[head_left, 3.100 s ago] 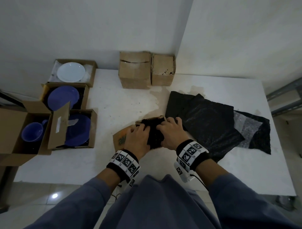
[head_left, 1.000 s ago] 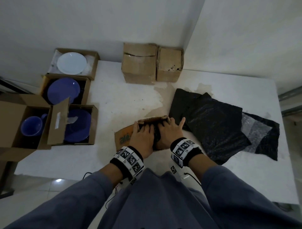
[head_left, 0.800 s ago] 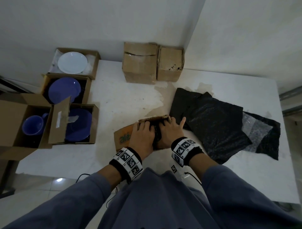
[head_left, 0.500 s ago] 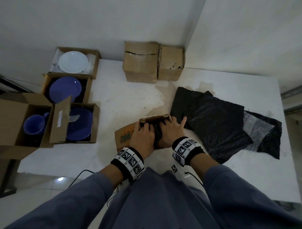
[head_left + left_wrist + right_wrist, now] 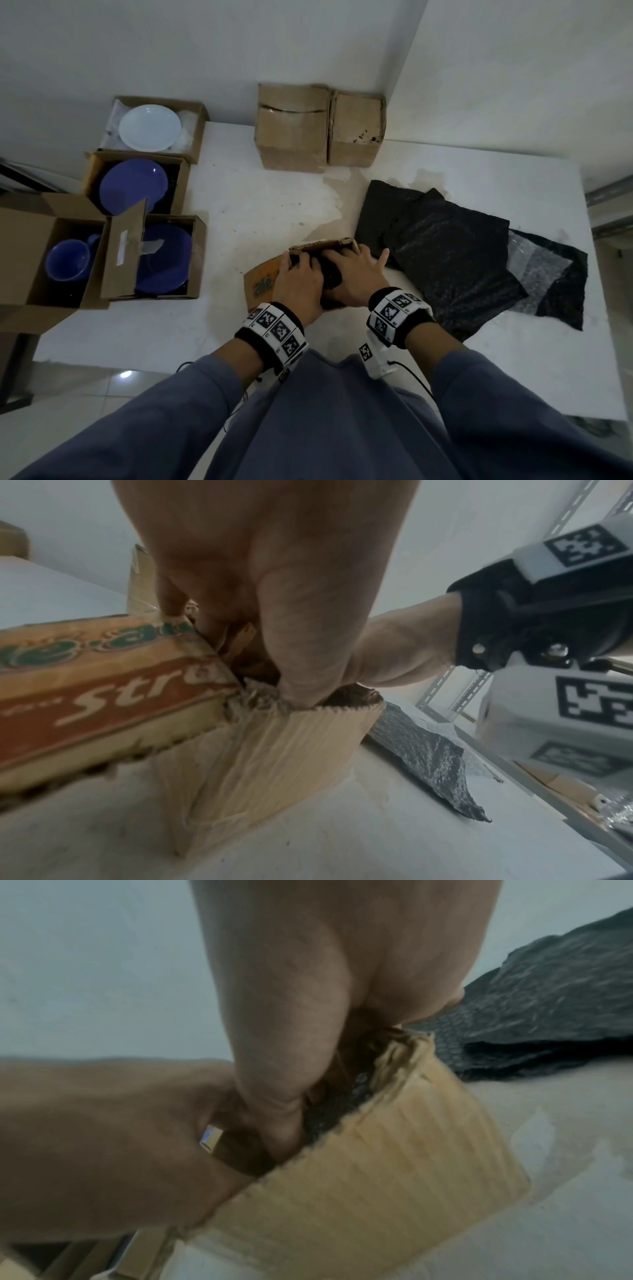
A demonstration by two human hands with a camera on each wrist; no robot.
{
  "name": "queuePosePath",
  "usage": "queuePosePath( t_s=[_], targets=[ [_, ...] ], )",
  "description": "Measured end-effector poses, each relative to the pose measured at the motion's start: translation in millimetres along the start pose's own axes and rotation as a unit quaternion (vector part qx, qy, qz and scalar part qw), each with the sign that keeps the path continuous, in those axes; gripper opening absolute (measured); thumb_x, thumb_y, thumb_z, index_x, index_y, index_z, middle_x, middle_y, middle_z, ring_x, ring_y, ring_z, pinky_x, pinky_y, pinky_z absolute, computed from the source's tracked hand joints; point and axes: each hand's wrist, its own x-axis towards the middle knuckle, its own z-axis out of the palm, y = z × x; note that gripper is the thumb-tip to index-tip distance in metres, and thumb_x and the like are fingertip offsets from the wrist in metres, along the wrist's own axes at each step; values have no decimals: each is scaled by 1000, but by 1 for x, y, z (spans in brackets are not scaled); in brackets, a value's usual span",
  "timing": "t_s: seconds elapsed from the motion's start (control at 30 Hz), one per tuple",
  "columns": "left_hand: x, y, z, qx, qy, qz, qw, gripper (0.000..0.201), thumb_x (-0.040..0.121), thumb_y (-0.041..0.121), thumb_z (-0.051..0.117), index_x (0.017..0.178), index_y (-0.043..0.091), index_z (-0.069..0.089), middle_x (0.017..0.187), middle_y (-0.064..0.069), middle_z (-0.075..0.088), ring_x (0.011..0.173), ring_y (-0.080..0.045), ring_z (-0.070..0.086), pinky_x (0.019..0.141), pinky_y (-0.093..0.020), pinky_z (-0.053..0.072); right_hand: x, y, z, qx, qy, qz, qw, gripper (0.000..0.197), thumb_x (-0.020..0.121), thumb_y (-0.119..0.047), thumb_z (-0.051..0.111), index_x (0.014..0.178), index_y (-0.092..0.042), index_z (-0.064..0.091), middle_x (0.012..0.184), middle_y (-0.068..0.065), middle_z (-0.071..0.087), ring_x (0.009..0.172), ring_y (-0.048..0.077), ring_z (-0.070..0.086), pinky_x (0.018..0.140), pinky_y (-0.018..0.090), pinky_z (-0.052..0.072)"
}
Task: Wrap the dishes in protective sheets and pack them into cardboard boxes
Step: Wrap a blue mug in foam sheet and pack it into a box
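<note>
A small cardboard box (image 5: 260, 284) with orange and green print stands open near the table's front middle. A dish bundle wrapped in a black sheet (image 5: 330, 274) sits in its mouth. My left hand (image 5: 298, 277) and right hand (image 5: 356, 274) lie side by side on top of the bundle, fingers spread and pressing it down. In the left wrist view the thumb reaches down past the printed flap (image 5: 103, 683) into the box (image 5: 274, 764). In the right wrist view black wrap (image 5: 335, 1104) shows just inside the box wall (image 5: 377, 1177). The dish itself is hidden.
Black protective sheets (image 5: 445, 260) and clear bubble wrap (image 5: 537, 270) lie to the right. Open boxes at left hold a white plate (image 5: 150, 127), a blue plate (image 5: 133, 186), another blue dish (image 5: 164, 263) and a blue mug (image 5: 66, 260). Two closed boxes (image 5: 291, 130) stand at the back wall.
Three seconds ago both hands gripped the bundle above the box; it now sits lower inside, with the fingers flattened on top. Over the last second the hands have barely moved.
</note>
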Motion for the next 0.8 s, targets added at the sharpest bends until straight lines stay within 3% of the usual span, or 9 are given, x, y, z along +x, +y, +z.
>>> queuePosePath(
  t_s=[0.2,0.37,0.57,0.73,0.8],
  targets=[
    [5,-1,-1,14,-12,-12,1000,81,85,62,54,143,9,34,133,-11,47,117,-25,53,118,-51,15,3,1,-5,-26,-21,-6,999,75,81,-59,67,146,-50,32,150,0,38,142,38,18,105,82,-2],
    [8,-3,-5,4,-31,-14,999,77,81,58,61,138,12,37,130,-8,49,119,-25,52,119,-54,12,2,-2,-8,-40,-27,2,999,77,80,-57,69,147,-49,31,150,1,36,142,38,18,104,83,1],
    [11,5,-9,3,-55,-24,998,80,85,53,63,143,7,33,134,-14,46,123,-28,49,119,-61,5,2,-3,-8,-27,-35,4,999,79,76,-55,72,146,-47,33,151,0,37,143,39,16,103,84,-4],
    [14,7,-12,-11,-59,-34,998,74,87,49,60,143,9,34,136,-12,46,133,-28,39,119,-61,-5,4,-4,-7,-30,-26,26,999,70,76,-53,72,135,-31,42,146,2,40,140,34,23,104,83,-3],
    [15,6,-11,-14,-60,-53,997,81,83,53,63,145,10,34,140,-14,41,135,-30,37,120,-59,-4,4,-4,-7,-40,-27,40,998,71,74,-55,72,133,-27,44,144,2,40,139,31,26,105,81,-3]
  ],
)
